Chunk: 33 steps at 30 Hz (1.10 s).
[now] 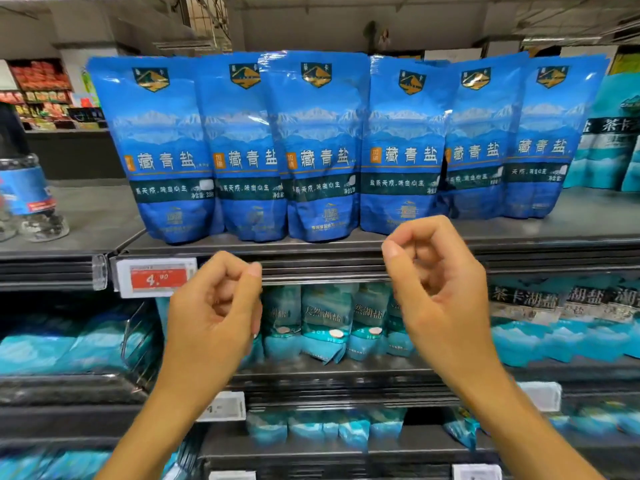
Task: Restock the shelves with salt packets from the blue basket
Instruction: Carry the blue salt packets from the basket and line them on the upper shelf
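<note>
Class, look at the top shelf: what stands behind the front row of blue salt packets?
Edges of more blue packets peek above the front row, so a second row stands there. How many, and anything deeper on the shelf, is covered.

On the top shelf (346,249): six salt packets (318,147) upright in a row, side by side, edges overlapping. Left of that row, on the same shelf level, a bottle (26,192); right of it, more pouches (602,150). On the shelf's front edge, below the row's left end, a price tag (156,277). Before that edge, left hand (211,313) just right of the tag, right hand (436,278) further right. Beneath the shelf, lower-shelf packets (325,323).
</note>
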Motion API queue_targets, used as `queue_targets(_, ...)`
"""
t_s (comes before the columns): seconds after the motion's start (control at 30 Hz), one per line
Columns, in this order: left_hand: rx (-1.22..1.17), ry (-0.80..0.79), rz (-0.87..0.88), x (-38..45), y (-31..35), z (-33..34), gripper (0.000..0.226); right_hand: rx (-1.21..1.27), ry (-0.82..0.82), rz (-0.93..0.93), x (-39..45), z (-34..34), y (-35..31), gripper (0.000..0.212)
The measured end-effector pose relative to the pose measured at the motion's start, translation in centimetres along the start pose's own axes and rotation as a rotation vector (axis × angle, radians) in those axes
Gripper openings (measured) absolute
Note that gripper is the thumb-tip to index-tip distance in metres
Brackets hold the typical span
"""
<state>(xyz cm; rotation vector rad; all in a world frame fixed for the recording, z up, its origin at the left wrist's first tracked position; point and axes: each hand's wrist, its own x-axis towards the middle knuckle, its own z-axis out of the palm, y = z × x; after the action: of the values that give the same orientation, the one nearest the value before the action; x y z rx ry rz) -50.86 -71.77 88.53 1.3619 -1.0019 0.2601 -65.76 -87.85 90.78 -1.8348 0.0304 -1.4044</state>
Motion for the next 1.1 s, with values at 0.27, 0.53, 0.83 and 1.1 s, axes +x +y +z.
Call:
queue_targets(0.27,-0.083,0.157,-0.467,-14.4,-5.6,-6.2,0.027,0.207,-0.354,0.505,-14.7,6.5,1.5,0.022)
queue_targets(0.53,0.092,0.501,-0.905,-32.8,-5.9,-12.8,0.027,0.145,-0.813,0.958,-30.7,4.8,4.8,0.012)
queue_targets(0.83,0.285,0.818,-1.215,-46.5,-0.1,-13.1,0.034,0.205,-1.304,0.994,-40.1,9.3,4.5,0.026)
queue_targets(1.1,0.414,1.103,-1.36,-56.0,4.4,-17.5,0.036,0.346,-1.524,0.899,-43.0,24.5,-1.1,0.022)
